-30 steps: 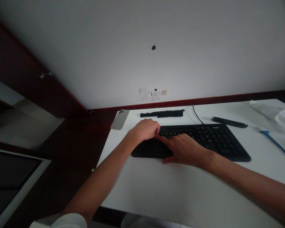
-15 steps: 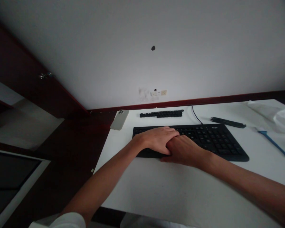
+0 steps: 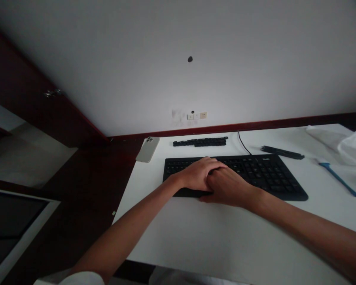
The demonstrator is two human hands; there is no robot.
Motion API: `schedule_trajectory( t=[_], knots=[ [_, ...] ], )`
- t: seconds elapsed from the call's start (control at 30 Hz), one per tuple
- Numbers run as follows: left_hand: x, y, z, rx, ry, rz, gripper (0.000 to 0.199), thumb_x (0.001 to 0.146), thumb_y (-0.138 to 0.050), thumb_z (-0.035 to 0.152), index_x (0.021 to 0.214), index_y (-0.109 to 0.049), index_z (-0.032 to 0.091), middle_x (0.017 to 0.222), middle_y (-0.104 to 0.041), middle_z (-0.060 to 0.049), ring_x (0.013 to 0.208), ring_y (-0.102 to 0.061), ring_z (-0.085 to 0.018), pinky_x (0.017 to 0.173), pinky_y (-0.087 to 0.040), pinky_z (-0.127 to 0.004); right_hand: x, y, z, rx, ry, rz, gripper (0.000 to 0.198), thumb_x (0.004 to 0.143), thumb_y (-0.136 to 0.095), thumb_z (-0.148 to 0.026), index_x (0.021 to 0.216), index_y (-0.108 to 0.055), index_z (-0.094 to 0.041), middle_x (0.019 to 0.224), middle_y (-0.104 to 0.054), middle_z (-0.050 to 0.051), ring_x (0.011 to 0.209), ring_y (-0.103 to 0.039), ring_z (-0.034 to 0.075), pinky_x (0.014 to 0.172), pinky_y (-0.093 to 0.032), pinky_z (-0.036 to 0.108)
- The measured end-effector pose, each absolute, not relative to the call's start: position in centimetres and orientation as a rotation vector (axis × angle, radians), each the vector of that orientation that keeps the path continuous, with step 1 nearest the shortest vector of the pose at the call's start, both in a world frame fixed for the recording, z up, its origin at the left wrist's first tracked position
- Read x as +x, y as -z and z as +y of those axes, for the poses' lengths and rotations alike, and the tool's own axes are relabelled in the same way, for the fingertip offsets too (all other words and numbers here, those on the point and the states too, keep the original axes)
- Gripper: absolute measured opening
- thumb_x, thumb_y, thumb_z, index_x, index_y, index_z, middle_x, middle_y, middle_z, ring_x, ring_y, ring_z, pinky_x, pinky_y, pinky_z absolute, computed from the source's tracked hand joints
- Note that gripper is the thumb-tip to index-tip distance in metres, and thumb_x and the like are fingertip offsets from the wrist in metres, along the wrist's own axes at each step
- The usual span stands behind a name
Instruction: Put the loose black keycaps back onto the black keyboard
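A black full-size keyboard (image 3: 273, 178) lies on the white table, partly covered by my two hands. My left hand (image 3: 197, 174) is over the middle-left keys, its fingers closed across the front of my right hand (image 3: 230, 186). The right hand is curled, knuckles up, with its thumb low by the keyboard's front edge. Its fingertips are hidden beneath the left hand, so whatever they press or hold does not show. Behind the keyboard, loose black keycaps (image 3: 200, 141) stand in rows.
A pale phone (image 3: 148, 149) lies at the table's left edge. To the right are a black strip-like piece (image 3: 283, 152), a blue-handled tool (image 3: 339, 179) and crumpled white plastic (image 3: 348, 144). A cable (image 3: 243, 143) runs back towards the wall.
The whole view has shifted slightly, so things appear a little further left. My left hand's fingers have moved slightly on the right hand; both hands stay over the same part of the keyboard.
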State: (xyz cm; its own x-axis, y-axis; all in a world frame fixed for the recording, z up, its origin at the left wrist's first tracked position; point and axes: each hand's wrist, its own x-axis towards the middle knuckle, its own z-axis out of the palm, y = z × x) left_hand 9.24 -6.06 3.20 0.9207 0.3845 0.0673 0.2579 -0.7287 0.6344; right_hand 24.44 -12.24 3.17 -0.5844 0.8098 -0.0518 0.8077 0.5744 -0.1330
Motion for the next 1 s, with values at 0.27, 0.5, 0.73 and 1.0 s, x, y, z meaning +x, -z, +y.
schedule_trajectory(
  t=[0.27, 0.5, 0.73, 1.0],
  knots=[
    [9.0, -3.4, -6.7, 2.408, -0.386, 0.511, 0.064, 0.083, -0.066, 0.016, 0.144, -0.051, 0.025, 0.157, -0.037, -0.010, 0.149, -0.032, -0.024, 0.123, -0.031, -0.043, 24.5, -3.2, -12.1, -1.486, -0.289, -2.748, 0.041, 0.076, -0.076, -0.054, 0.082, -0.078, -0.013, 0.073, -0.074, 0.011, 0.068, -0.068, 0.026, 0.066, -0.050, 0.036],
    [9.0, -3.2, -6.4, 2.449, -0.368, 0.488, 0.070, 0.080, -0.063, 0.009, 0.147, -0.049, 0.025, 0.159, -0.037, -0.010, 0.154, -0.022, -0.026, 0.126, -0.024, -0.049, 24.6, -3.0, -12.1, -1.479, -0.284, -2.732, 0.042, 0.076, -0.076, -0.055, 0.083, -0.078, -0.014, 0.075, -0.074, 0.010, 0.070, -0.069, 0.025, 0.068, -0.050, 0.036],
    [9.3, -2.2, -5.9, 2.387, -0.449, 0.351, 0.074, 0.076, -0.061, 0.007, 0.147, -0.048, 0.024, 0.151, -0.049, -0.011, 0.152, -0.030, -0.029, 0.126, -0.021, -0.055, 24.6, -3.1, -12.1, -1.507, -0.267, -2.717, 0.044, 0.074, -0.077, -0.056, 0.088, -0.078, -0.015, 0.080, -0.075, 0.010, 0.079, -0.070, 0.028, 0.075, -0.050, 0.038],
    [9.4, -0.9, -5.9, 2.334, -0.515, 0.308, 0.081, 0.072, -0.060, 0.005, 0.149, -0.045, 0.025, 0.150, -0.052, -0.007, 0.153, -0.028, -0.028, 0.126, -0.024, -0.053, 24.9, -2.7, -12.2, -1.480, -0.305, -2.736, 0.041, 0.077, -0.076, -0.054, 0.091, -0.079, -0.015, 0.085, -0.076, 0.011, 0.080, -0.071, 0.028, 0.075, -0.050, 0.038]
  ],
)
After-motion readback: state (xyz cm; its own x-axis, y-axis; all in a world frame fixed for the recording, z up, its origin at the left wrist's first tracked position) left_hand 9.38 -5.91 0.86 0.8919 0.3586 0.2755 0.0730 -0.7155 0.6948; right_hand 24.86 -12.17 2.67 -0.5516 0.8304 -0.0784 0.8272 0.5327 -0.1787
